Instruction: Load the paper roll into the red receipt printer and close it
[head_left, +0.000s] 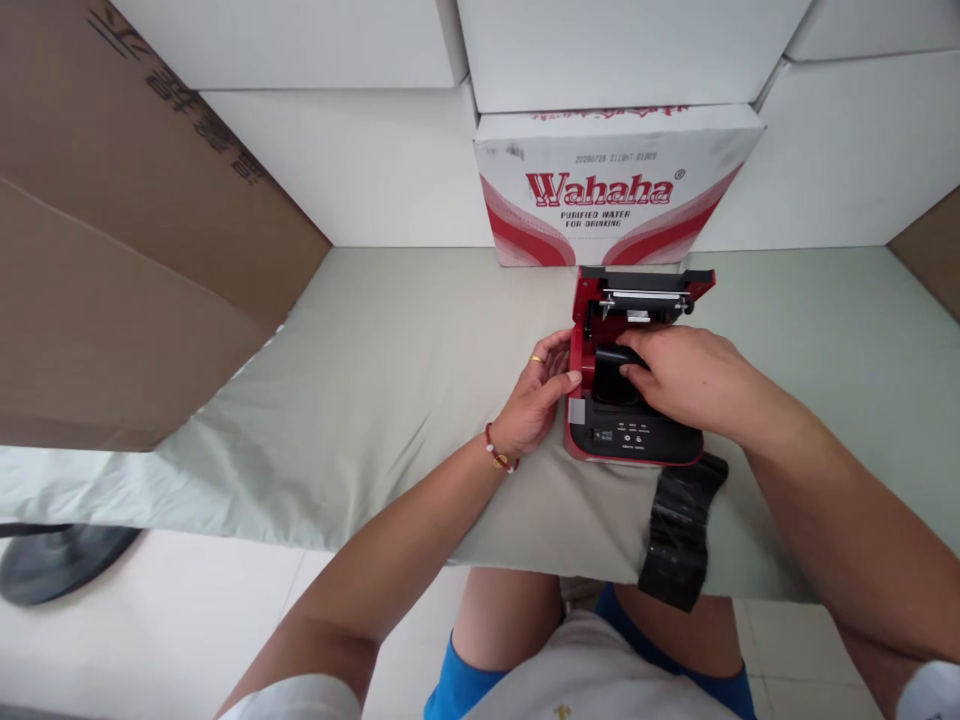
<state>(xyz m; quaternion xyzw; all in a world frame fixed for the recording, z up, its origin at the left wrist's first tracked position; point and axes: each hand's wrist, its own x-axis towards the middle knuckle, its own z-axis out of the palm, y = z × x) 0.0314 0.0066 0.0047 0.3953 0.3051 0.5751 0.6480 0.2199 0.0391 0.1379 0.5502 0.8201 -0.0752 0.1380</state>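
A red and black label printer [637, 440] stands on the cloth-covered table with its lid [645, 290] raised. My left hand [541, 392] grips the printer's left wall, thumb on the rim and fingers curled along the side. Inside the open compartment sits a black roll [616, 376], wound with what looks like ribbon or film. The fingers of my right hand [679, 375] reach in from the right and are closed on this roll; their tips are partly hidden. A loose, creased black strip [679, 530] lies in front of the printer and hangs over the table's front edge.
Behind the printer stands a white and red water carton [615, 190], against stacked white boxes [405, 160]. A large brown cardboard box [135, 270] rises at the left. Pale green cloth [375, 350] covers the table. A black round base [71, 560] is on the floor at left.
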